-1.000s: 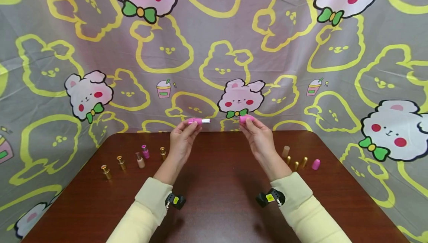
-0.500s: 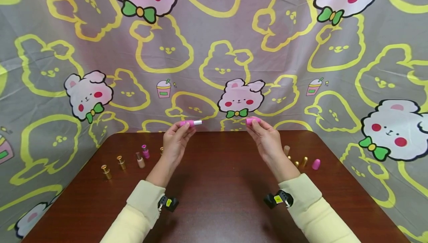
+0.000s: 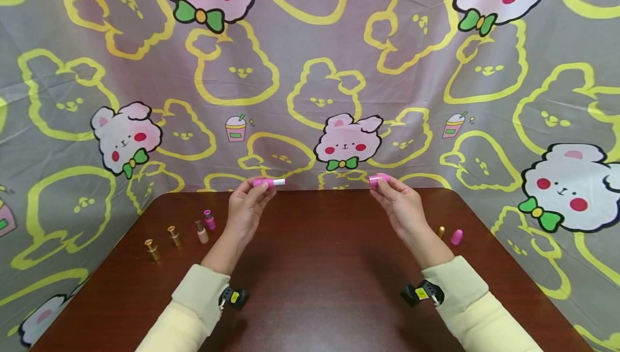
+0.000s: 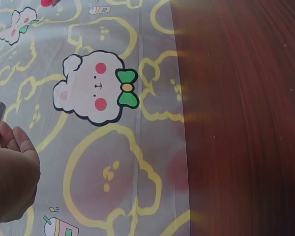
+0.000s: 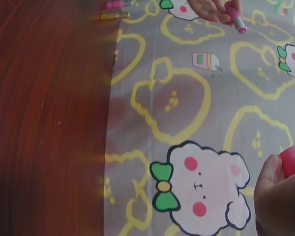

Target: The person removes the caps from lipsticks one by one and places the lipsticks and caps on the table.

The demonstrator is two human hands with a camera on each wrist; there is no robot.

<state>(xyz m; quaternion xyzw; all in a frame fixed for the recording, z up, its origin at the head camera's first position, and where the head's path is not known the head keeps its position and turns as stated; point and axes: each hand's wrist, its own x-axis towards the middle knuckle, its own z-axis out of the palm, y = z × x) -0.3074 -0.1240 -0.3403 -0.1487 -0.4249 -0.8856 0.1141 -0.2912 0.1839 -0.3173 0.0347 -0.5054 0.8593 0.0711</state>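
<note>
In the head view my left hand (image 3: 246,211) pinches a pink lipstick (image 3: 278,182) between thumb and fingers, its silver inner tube pointing right. Level with it, my right hand (image 3: 403,211) grips a pink lipstick cap (image 3: 375,181), open end facing left. A wide gap separates the two pieces, both held up near the table's far edge. The right wrist view shows the pink tip inside the lipstick's silver tube (image 5: 240,23). Only part of the cap (image 5: 289,158) shows there, past the fingers.
On the left of the brown table (image 3: 319,276) stand gold lipstick tubes (image 3: 152,250), a beige bottle-like tube (image 3: 202,232) and a pink tube (image 3: 209,219). A pink cap (image 3: 457,237) and a gold cap (image 3: 441,231) stand at right. A patterned cloth (image 3: 286,93) hangs behind.
My hands have moved apart, the left one leftward with the lipstick, the right one rightward with the cap. My forearms now hide a gold tube and several caps.
</note>
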